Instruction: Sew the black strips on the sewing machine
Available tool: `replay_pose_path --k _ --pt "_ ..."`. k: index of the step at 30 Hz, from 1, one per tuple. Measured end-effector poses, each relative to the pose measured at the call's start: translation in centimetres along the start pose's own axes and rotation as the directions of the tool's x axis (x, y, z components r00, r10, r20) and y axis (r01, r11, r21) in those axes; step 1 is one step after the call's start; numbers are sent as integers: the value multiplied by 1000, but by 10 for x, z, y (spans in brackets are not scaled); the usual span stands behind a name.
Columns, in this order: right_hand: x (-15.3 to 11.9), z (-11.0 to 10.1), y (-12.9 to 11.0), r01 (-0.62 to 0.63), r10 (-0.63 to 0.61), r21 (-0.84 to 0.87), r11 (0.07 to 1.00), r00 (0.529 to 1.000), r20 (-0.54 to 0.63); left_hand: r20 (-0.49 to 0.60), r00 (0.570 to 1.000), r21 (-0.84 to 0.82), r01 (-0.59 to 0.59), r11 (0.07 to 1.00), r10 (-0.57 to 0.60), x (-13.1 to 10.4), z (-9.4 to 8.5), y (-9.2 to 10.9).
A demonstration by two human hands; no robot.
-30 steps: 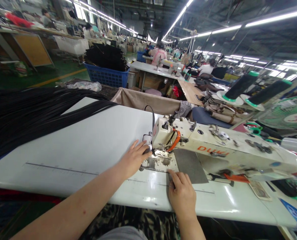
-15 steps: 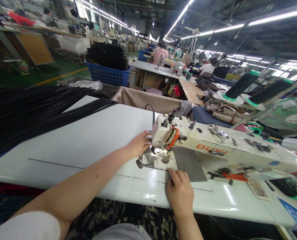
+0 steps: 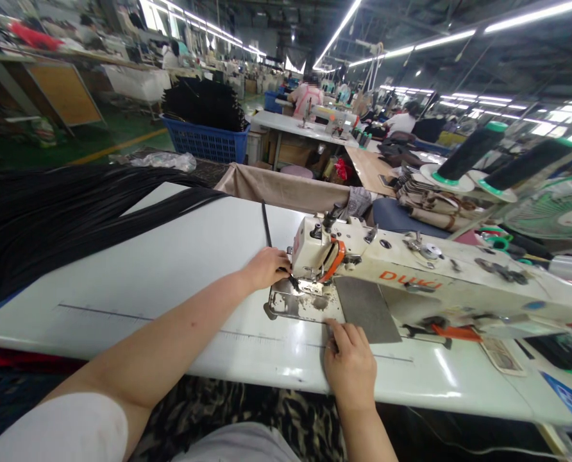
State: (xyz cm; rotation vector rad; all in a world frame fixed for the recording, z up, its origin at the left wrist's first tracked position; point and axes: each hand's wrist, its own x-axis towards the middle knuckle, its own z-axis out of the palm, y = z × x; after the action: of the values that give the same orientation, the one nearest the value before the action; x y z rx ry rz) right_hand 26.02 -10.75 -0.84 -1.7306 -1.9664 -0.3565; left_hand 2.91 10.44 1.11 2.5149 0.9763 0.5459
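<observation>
My left hand [image 3: 268,268] is beside the needle end of a white sewing machine [image 3: 363,253], its fingers closed on a narrow black strip [image 3: 267,224]. One end of the strip runs back over the table; the other shows as a short dark piece by the presser foot. My right hand [image 3: 351,362] rests on the white tabletop, just in front of the worn metal needle plate [image 3: 305,307]. Its fingers are curled together, and nothing shows in them.
A pile of long black strips [image 3: 74,218] covers the table's left part. Behind the table hangs a beige cloth trough [image 3: 286,189]. A blue basket [image 3: 209,141] holds black pieces. At right stand black thread cones [image 3: 471,154] and a green fan [image 3: 550,208]. A person [image 3: 308,96] sits farther back.
My left hand has drawn slightly back and left from the needle area. The strip, earlier curved up beside the machine head, now lies straighter and farther left. My right hand has barely moved.
</observation>
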Motion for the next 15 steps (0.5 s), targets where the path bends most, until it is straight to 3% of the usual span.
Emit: replay_pose_path --k 9,15 --pt "0 1 -1 -22 22 9 1000 1000 -3 47 993 -60 109 992 -106 -14 -5 9" --pt "-1 0 -2 -40 40 14 999 999 6 3 975 -92 219 971 -220 -38 7 29"
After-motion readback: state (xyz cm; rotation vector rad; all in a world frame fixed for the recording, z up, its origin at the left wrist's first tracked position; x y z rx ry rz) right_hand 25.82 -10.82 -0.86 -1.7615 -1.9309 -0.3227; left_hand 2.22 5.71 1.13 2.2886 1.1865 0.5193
